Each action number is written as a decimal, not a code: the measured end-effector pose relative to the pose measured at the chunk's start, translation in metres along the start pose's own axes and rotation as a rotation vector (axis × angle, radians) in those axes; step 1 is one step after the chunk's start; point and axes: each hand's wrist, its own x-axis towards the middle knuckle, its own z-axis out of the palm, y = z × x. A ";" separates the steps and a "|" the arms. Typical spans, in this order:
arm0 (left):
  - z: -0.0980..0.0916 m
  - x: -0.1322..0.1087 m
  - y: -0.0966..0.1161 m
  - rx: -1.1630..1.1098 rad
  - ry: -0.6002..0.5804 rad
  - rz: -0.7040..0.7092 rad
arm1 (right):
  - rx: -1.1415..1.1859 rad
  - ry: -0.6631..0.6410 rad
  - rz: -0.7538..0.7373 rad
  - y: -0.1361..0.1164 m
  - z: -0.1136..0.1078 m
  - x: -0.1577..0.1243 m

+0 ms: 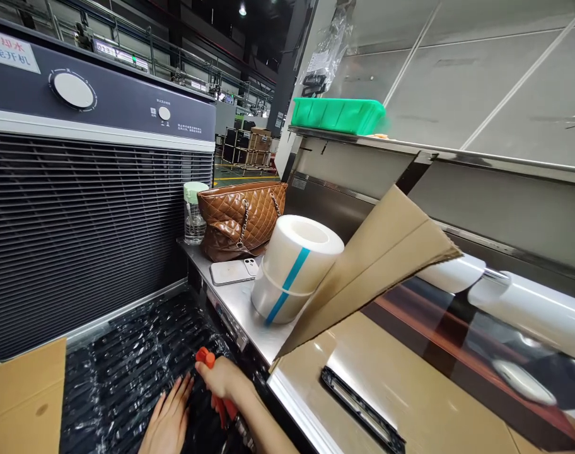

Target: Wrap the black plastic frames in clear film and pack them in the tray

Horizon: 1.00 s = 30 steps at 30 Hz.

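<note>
Now, your right fingers (205, 372) curled tight around the red tool (206, 357), its top jutting above them, its lower end showing below, your left fingers (173, 398) extended, empty, just beside, over the glossy black surface (127, 366).

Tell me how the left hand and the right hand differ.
The left hand has its fingers stretched out; the right hand is closed around a red tool. The left hand sits lower in the picture than the right hand. Both are bare, at the glossy black parts.
</note>
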 end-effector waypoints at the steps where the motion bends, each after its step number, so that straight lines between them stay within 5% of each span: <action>1: 0.000 0.001 -0.001 0.004 0.015 0.013 | 0.007 0.000 -0.010 -0.001 -0.001 0.004; 11: -0.006 0.008 -0.002 0.049 0.073 0.062 | 0.113 -0.027 -0.018 -0.013 -0.007 0.041; 23: 0.021 -0.004 -0.014 0.092 -0.002 0.081 | 0.156 -0.010 -0.049 -0.031 -0.015 0.069; 30: 0.019 -0.002 -0.012 0.126 0.017 0.083 | 0.165 -0.002 -0.067 -0.021 -0.010 0.074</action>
